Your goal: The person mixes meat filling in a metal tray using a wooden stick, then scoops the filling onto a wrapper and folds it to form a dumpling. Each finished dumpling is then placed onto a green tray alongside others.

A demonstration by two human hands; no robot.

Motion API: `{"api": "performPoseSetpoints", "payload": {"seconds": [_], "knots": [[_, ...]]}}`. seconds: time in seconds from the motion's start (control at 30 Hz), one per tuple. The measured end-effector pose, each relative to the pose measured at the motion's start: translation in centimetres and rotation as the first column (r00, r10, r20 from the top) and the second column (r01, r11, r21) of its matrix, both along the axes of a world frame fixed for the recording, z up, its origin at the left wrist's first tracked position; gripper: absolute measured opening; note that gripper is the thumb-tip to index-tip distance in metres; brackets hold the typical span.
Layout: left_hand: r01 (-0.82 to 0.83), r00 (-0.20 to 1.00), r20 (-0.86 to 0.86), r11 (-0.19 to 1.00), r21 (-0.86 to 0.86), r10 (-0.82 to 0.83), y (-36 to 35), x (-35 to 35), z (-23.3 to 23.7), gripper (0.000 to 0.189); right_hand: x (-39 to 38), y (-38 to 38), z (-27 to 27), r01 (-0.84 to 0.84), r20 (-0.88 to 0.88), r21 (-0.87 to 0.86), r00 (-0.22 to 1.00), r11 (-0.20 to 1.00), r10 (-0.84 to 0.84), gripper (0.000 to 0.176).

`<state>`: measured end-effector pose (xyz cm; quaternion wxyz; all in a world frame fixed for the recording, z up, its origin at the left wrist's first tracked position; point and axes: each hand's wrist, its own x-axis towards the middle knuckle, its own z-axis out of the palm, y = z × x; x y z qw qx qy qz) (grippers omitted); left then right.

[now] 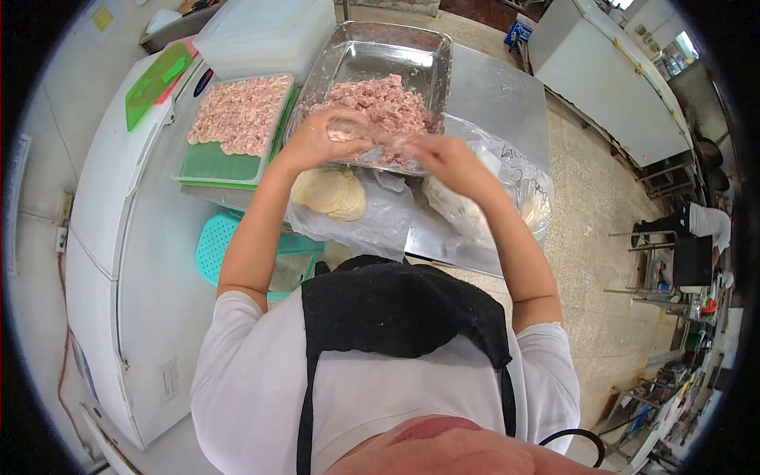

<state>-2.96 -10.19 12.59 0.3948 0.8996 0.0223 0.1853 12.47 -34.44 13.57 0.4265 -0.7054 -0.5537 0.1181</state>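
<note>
My left hand (324, 138) is curled, thumb and fingers closed around a small pale-pink dumpling (345, 129), partly hidden by the fingers. Just to its right, my right hand (447, 162) reaches in over the near rim of a metal pan (439, 55). Motion smears its fingers, so what they hold cannot be made out. Chopped raw meat (388, 99) is heaped in the pan below both hands. Round, pale-yellow dough wrappers (331, 194) lie stacked on a plastic sheet (360, 229) nearer to me.
On the left, a green-based tray (218, 166) bears rows of meat-filled dumplings (241, 111). Behind it stand translucent plastic containers (265, 36). A clear bag (514, 178) lies at the metal table's (495, 95) right edge. A turquoise stool (215, 245) is below, beside a white freezer (150, 261).
</note>
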Motion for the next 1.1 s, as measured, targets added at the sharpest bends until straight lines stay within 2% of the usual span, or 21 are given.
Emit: {"api": "performPoseSetpoints", "payload": {"seconds": [0.07,0.1,0.13,0.17,0.2,0.23,0.27,0.33,0.4,0.43,0.5,0.6,0.63,0.67,0.73,0.77,0.8,0.87,0.9,0.97,1.1], "knots": [[0.145,0.982,-0.114,0.986,-0.080,-0.153,0.8,-0.4,0.8,0.047,-1.0,1.2,-0.1,-0.098,0.025,-0.283,0.994,0.954,0.110,0.023],[0.150,0.982,-0.107,0.985,-0.082,-0.158,1.8,-0.3,-0.8,0.047,-0.7,1.3,-0.2,-0.072,0.154,-0.135,0.984,0.988,0.093,0.024],[0.077,0.996,0.039,0.996,0.049,-0.079,3.2,-0.1,-3.6,0.041,-1.6,1.5,0.8,-0.070,0.159,-0.137,0.983,0.988,0.091,0.024],[-0.017,0.981,0.191,0.986,0.169,-0.016,4.4,-0.2,-4.9,0.036,-2.9,1.8,2.5,0.083,0.351,-0.153,0.936,0.985,-0.024,0.024],[-0.014,0.981,0.194,0.985,0.171,-0.019,5.1,-0.9,-3.9,0.036,-4.2,2.1,3.5,0.234,0.529,-0.138,0.839,0.962,-0.129,0.023],[0.072,0.994,0.083,0.997,0.032,-0.074,5.4,-1.8,-2.0,0.038,-5.7,3.0,2.7,0.187,0.484,0.025,0.858,0.982,-0.175,0.022],[0.142,0.989,-0.022,0.983,-0.116,-0.145,5.9,-2.7,-1.1,0.040,-6.4,3.9,2.2,0.195,0.483,0.023,0.857,0.981,-0.182,0.022],[0.126,0.992,0.005,0.991,-0.050,-0.126,7.0,-4.5,0.0,0.045,-7.7,6.0,1.8,0.188,0.548,-0.093,0.830,0.978,-0.107,0.021],[-0.066,0.963,-0.266,0.941,-0.332,-0.026,7.4,-7.2,2.2,0.038,-8.9,7.1,4.3,0.201,0.547,-0.119,0.831,0.972,-0.105,0.020],[-0.068,0.964,-0.265,0.940,-0.334,-0.024,8.3,-8.0,2.1,0.038,-10.0,7.7,5.7,0.181,0.461,-0.122,0.881,0.976,-0.105,0.021],[-0.095,0.983,-0.164,0.994,-0.059,0.084,9.6,-9.7,1.6,0.037,-12.0,9.0,5.5,0.116,0.290,-0.111,0.954,0.987,-0.080,0.023],[0.034,0.991,-0.121,0.980,-0.196,-0.059,12.1,-10.7,0.7,0.052,-14.6,12.0,1.3,0.115,0.236,-0.206,0.970,0.972,-0.065,0.025],[-0.004,0.967,-0.248,0.965,-0.260,-0.063,13.0,-11.3,0.7,0.053,-15.1,12.5,0.8,0.129,0.214,-0.227,0.974,0.965,-0.080,0.028],[-0.013,0.967,-0.248,0.964,-0.264,-0.055,14.3,-11.9,0.1,0.053,-15.4,12.8,0.4,0.120,0.215,-0.230,0.974,0.966,-0.070,0.028],[-0.060,0.996,-0.074,0.993,-0.104,0.053,17.4,-14.2,-1.3,0.053,-16.2,12.3,-0.3,0.164,0.189,-0.103,0.972,0.981,-0.143,0.029],[-0.118,0.989,-0.105,0.987,-0.108,0.106,18.9,-15.6,-1.3,0.056,-16.3,11.8,-0.4,0.217,0.107,-0.227,0.975,0.949,-0.197,0.031],[-0.119,0.988,-0.107,0.987,-0.109,0.107,21.4,-16.6,-2.6,0.056,-16.4,11.2,-0.9,0.216,0.106,-0.229,0.975,0.949,-0.196,0.031],[-0.280,0.958,-0.079,0.960,-0.027,0.277,26.7,-17.8,-6.7,0.059,-16.5,9.5,-3.1,0.348,-0.037,-0.232,0.930,0.908,-0.366,0.030],[-0.278,0.958,-0.081,0.960,-0.027,0.275,27.7,-18.5,-7.8,0.059,-16.4,8.6,-4.0,0.349,-0.039,-0.233,0.929,0.908,-0.368,0.030],[-0.402,0.886,-0.115,0.867,0.294,0.450,29.0,-19.3,-9.2,0.065,-16.4,7.0,-5.1,0.412,-0.223,-0.207,0.863,0.887,-0.453,0.031],[-0.416,0.879,-0.188,0.897,0.150,0.439,27.5,-18.6,-10.4,0.073,-17.2,5.5,-5.4,0.473,-0.360,-0.248,0.765,0.845,-0.534,0.029]]}}
